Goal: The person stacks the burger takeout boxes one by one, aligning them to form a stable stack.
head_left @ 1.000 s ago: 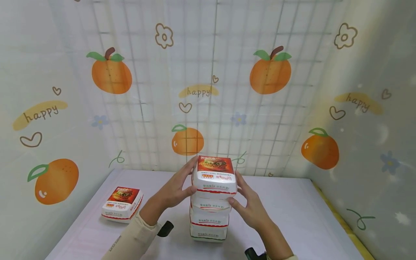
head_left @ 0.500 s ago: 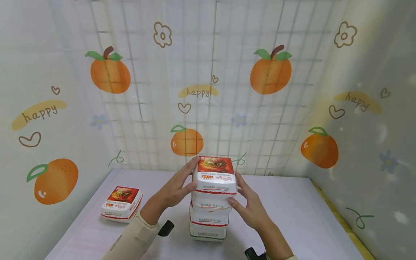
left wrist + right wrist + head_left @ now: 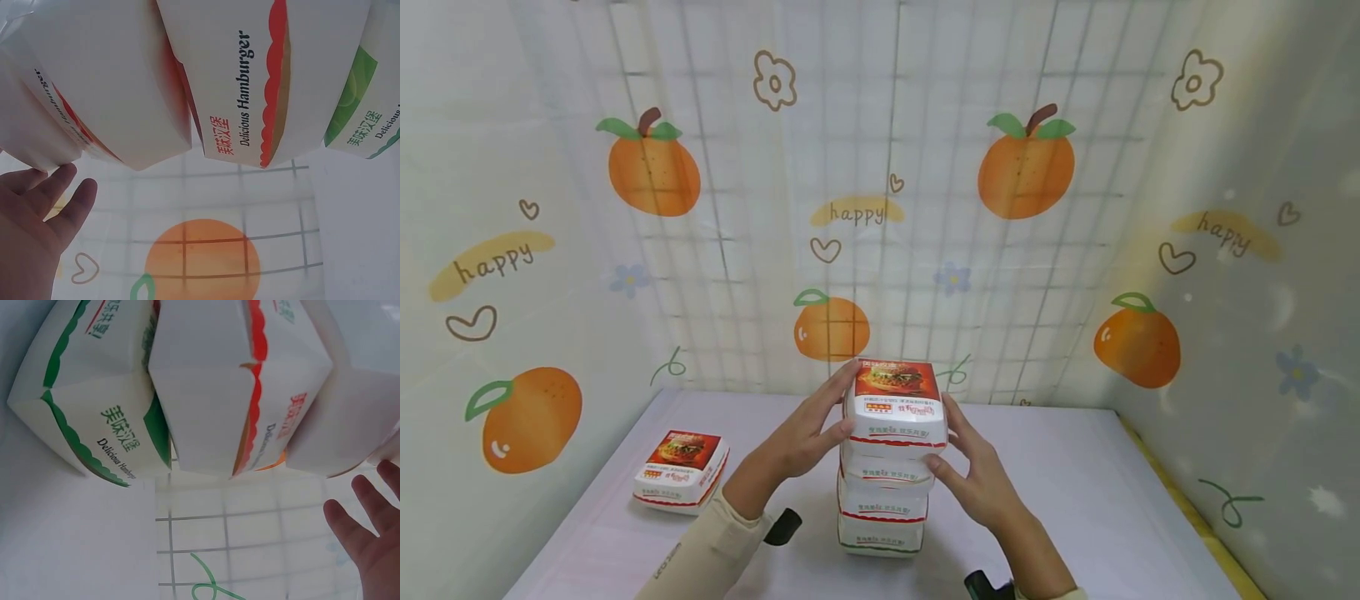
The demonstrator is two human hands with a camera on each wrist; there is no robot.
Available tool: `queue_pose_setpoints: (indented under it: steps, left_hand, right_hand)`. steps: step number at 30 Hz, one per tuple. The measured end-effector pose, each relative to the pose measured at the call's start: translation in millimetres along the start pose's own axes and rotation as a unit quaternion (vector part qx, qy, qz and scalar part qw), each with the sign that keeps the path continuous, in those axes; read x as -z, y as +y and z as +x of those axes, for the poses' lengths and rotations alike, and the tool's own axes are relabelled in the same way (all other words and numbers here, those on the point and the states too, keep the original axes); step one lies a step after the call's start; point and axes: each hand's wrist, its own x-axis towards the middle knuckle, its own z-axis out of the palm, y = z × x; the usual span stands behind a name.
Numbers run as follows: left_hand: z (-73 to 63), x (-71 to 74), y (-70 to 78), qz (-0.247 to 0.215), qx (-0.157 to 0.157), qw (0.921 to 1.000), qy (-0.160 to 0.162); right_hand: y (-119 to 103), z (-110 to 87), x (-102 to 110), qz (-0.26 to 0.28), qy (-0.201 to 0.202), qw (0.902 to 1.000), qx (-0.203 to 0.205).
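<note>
Several white paper hamburger boxes stand in one upright stack in the middle of the table. The top box [image 3: 901, 417] shows a red burger picture and a red scalloped seam. Against its left side lie the extended fingers of my left hand [image 3: 801, 433], thumb near the front corner. My right hand [image 3: 973, 479] touches the right side, thumb lower, at the box beneath. In the wrist views both hands have spread, fairly straight fingers with tips at the upper boxes. A green-trimmed box [image 3: 106, 425] forms the bottom, with a red-trimmed box [image 3: 231, 94] above it.
Another hamburger box [image 3: 681, 471] sits alone on the left of the white table [image 3: 1060, 500]. Behind hangs a curtain [image 3: 925, 250] printed with oranges, over a wire grid. A yellow strip [image 3: 1187, 504] runs along the right table edge.
</note>
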Motion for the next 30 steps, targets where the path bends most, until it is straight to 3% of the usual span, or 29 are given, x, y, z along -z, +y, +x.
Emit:
queue_pose_setpoints:
  steps: [17,30]
  left_hand:
    - [-1.7,-0.5,0.5,0.017,0.022,0.9996,0.008]
    - [-2.7,-0.6,3.0,0.007,0.016,0.9998,0.007]
  right_hand:
    - [0.7,-0.1,-1.3,-0.003,-0.002,1.0000,-0.006]
    - [-2.1,0.6,0.1,0.003,-0.005,0.9999,-0.008]
